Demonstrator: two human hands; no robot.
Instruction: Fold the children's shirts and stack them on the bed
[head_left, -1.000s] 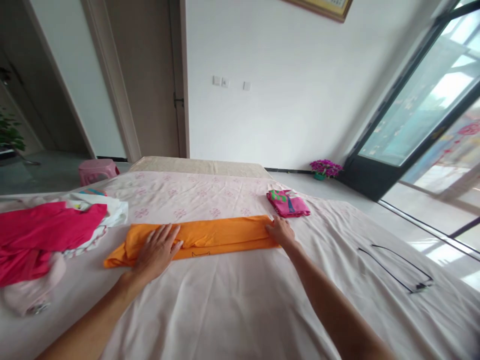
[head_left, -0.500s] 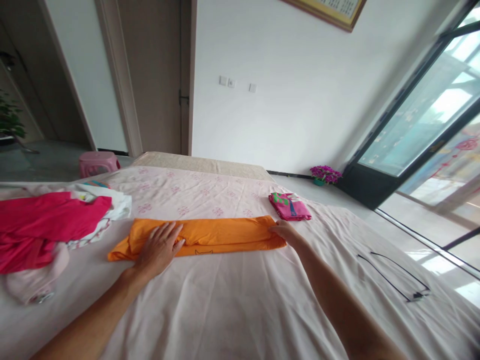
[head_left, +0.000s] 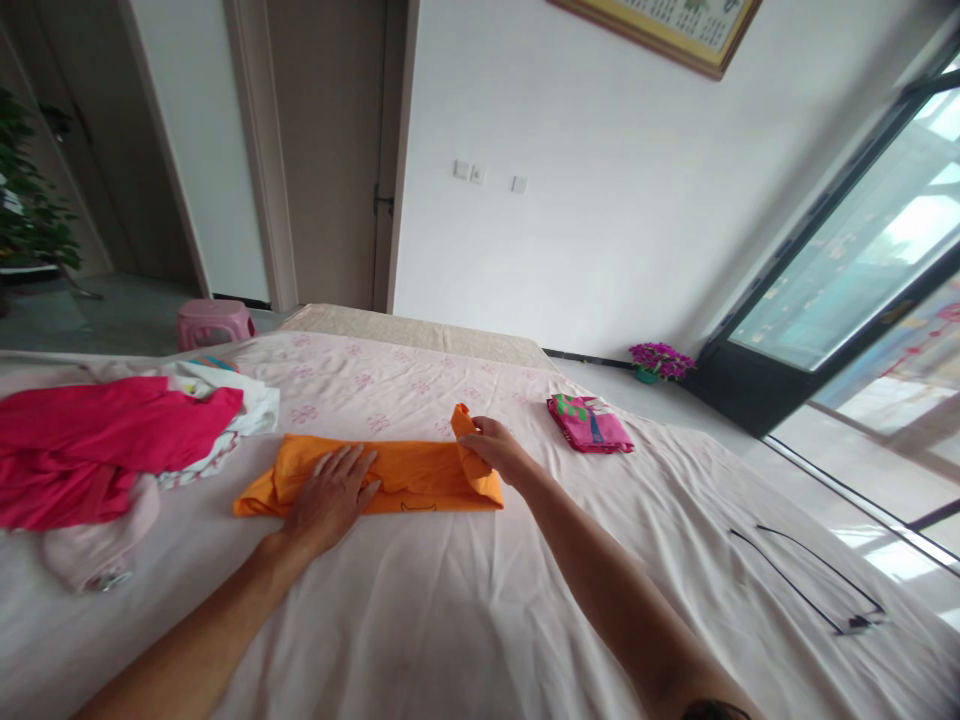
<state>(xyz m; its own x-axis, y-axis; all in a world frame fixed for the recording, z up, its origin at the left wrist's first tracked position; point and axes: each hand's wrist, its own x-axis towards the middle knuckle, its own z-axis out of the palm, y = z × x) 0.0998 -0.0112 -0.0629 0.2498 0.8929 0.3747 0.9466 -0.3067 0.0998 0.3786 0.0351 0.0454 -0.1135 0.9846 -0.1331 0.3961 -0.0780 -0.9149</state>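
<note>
An orange garment, folded into a long strip, lies on the pale bedsheet. My left hand rests flat on its left part, fingers stretched out. With fingers closed on its right end, my right hand lifts that end and turns it up and over toward the left. A small dark line print shows along the strip's near edge. What kind of garment it is cannot be made out.
Loose clothes, a bright pink garment on top, lie heaped at left. A folded pink cloth sits at right, beyond eyeglasses. A pink stool and purple flowers stand past the bed.
My right hand has moved left, carrying the orange garment's right end up and inward, so the strip is shorter. My left hand stays on the left part. The view has shifted slightly.
</note>
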